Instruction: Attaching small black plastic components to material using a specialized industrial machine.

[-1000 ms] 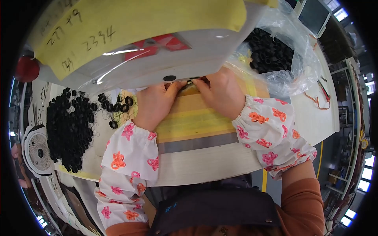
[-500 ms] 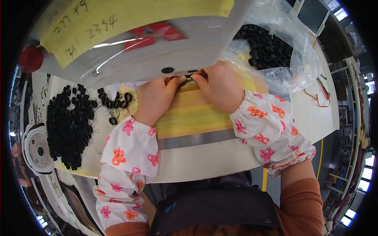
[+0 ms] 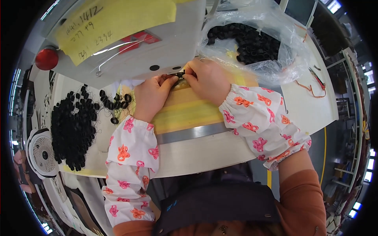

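Note:
At the needle area under the head of a grey sewing machine (image 3: pixel 130 65), my two hands meet with fingers pinched. My left hand (image 3: pixel 151 94) and my right hand (image 3: pixel 208 80) both grip a small dark piece (image 3: pixel 179 76), seemingly one of the black loops; the fingers hide most of it. Beneath my hands lies the machine bed, covered with yellow tape (image 3: pixel 189 112) and edged by a metal strip (image 3: pixel 193 133). Left of my left hand is a large heap of black loops (image 3: pixel 73 129) with thread tails, and a few looser loops (image 3: pixel 116 103) lie beside it.
A clear plastic bag (image 3: pixel 291 65) with many black loops (image 3: pixel 252 43) sits at the far right. Thread snips with an orange cord (image 3: pixel 318 80) lie on the white tabletop (image 3: pixel 303 100). A white fan (image 3: pixel 42 153) stands at the left edge, and a red button (image 3: pixel 46 59) is on the machine.
The whole view has shifted, so the machine head appears further left. Both hands remain pinched at the needle area, with slightly more of the dark piece showing between them.

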{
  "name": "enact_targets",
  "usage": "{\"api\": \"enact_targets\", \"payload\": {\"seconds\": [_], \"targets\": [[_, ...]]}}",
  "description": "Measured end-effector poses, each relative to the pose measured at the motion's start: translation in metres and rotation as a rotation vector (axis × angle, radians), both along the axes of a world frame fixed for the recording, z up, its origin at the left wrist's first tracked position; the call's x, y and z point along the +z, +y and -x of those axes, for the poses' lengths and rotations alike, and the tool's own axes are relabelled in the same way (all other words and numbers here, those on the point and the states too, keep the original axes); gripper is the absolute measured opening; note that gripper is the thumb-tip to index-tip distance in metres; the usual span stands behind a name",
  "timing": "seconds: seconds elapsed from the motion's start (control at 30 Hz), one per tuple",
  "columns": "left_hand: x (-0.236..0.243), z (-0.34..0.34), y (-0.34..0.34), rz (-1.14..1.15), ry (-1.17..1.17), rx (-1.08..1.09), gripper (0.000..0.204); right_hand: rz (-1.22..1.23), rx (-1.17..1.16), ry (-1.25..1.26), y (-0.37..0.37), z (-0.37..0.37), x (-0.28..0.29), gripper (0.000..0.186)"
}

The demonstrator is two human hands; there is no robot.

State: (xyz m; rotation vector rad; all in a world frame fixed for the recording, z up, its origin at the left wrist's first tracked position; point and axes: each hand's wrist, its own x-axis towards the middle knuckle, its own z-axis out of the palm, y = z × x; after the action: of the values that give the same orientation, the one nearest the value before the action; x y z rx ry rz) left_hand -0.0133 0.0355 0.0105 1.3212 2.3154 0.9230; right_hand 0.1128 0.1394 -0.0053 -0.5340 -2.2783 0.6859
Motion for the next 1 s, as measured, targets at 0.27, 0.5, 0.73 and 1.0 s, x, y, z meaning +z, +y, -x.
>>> {"api": "enact_targets", "payload": {"seconds": [0.27, 0.5, 0.73, 1.0], "targets": [[0.002, -0.016, -0.027, -0.235, 0.161, -0.1, 0.025, -0.133, 0.095, 0.048, 0.001, -0.002, 0.006, 0.013], [-0.005, 0.044, -0.092, -0.316, 0.27, 0.208, 0.027, -0.115, -0.146, 0.191, 0.026, -0.012, 0.022, 0.014], [0.018, 0.023, -0.075, -0.4, 0.589, 0.043, 0.007, -0.165, -0.267, -0.115, 0.076, -0.024, 0.03, 0.015], [-0.01, -0.01, -0.02, -0.34, 0.423, -0.161, 0.021, -0.194, -0.264, -0.145, 0.082, -0.004, 0.005, 0.018]]}}
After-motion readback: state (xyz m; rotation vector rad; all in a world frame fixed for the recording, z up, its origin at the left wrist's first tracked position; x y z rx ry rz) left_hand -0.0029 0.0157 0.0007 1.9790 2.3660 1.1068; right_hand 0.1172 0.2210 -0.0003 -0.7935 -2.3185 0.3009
